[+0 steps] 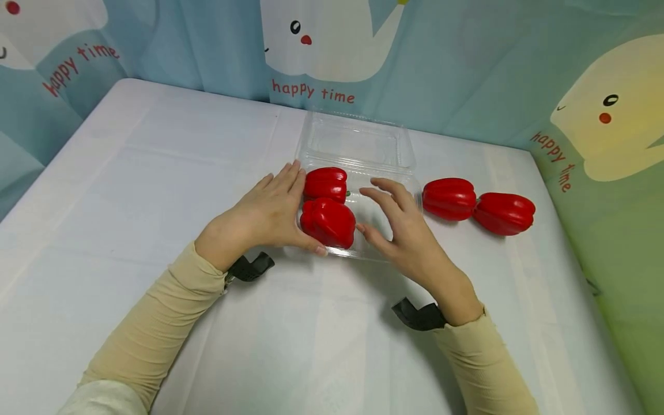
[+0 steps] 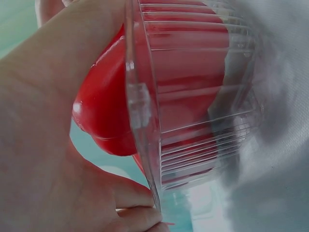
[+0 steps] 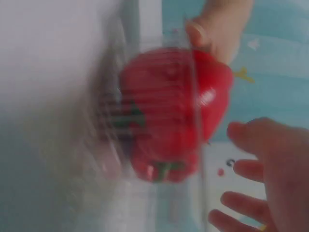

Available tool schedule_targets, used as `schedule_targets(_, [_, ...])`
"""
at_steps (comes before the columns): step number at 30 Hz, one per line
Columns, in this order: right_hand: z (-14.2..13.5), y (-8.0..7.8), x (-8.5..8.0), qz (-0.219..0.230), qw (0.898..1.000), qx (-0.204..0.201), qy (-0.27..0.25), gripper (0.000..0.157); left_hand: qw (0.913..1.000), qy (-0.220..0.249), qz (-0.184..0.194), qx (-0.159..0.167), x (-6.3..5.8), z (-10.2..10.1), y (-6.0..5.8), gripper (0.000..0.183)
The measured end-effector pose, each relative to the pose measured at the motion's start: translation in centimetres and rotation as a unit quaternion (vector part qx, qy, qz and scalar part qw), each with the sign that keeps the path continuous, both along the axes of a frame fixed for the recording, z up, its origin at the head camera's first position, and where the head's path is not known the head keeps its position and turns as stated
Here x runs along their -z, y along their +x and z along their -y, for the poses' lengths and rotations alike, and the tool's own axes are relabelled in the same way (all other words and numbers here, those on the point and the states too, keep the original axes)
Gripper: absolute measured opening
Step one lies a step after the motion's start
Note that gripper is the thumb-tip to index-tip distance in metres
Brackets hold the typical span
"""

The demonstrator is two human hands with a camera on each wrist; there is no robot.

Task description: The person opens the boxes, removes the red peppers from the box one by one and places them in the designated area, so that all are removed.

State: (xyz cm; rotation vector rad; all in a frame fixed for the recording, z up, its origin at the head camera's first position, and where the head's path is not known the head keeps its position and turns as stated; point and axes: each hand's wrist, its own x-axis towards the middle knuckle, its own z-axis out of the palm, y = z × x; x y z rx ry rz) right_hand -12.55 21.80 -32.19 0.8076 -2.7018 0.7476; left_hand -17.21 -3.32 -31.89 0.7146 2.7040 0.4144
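Two red bell peppers lie in the left part of a clear plastic clamshell box (image 1: 373, 251): a nearer pepper (image 1: 329, 223) and a farther pepper (image 1: 325, 184). My left hand (image 1: 264, 213) rests along the box's left rim, fingers straight, thumb reaching over the front edge beside the nearer pepper. In the left wrist view this pepper (image 2: 104, 104) shows above the ribbed box wall. Over the box's right half hovers my right hand (image 1: 404, 230), fingers spread and slightly bent with nothing between them. The right wrist view shows it apart from the peppers (image 3: 164, 96).
The box's hinged lid (image 1: 358, 141) lies folded back toward the curtain (image 1: 446, 69). To the right of the box, two more red peppers, one nearer the box (image 1: 449, 199) and one farther right (image 1: 504, 213), lie end to end on the white tablecloth (image 1: 332, 340).
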Motion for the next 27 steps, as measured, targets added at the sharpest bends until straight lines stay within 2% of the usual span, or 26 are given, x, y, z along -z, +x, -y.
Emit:
schedule_targets(5, [0.8,0.1,0.8,0.047,0.998,-0.034,0.004,0.053,1.0000,-0.006,-0.001,0.003,-0.1,-0.2,0.0,0.137])
schedule_targets(10, [1.1,0.2,1.3,0.098,0.994,-0.039,-0.009,0.054,1.0000,-0.007,-0.002,0.005,-0.1,-0.3,0.1,0.137])
schedule_targets(17, [1.4,0.1,1.7,0.172,0.985,-0.033,-0.010,0.072,1.0000,-0.007,-0.002,0.003,-0.2,-0.3,0.0,0.138])
schedule_targets(21, [1.5,-0.1,1.9,0.189,0.981,-0.031,-0.008,0.077,1.0000,-0.006,-0.002,0.001,-0.1,-0.3,0.0,0.139])
schedule_targets(27, [1.7,-0.3,2.1,0.186,0.981,-0.039,-0.040,0.068,1.0000,-0.004,0.004,-0.001,-0.1,-0.2,0.1,0.141])
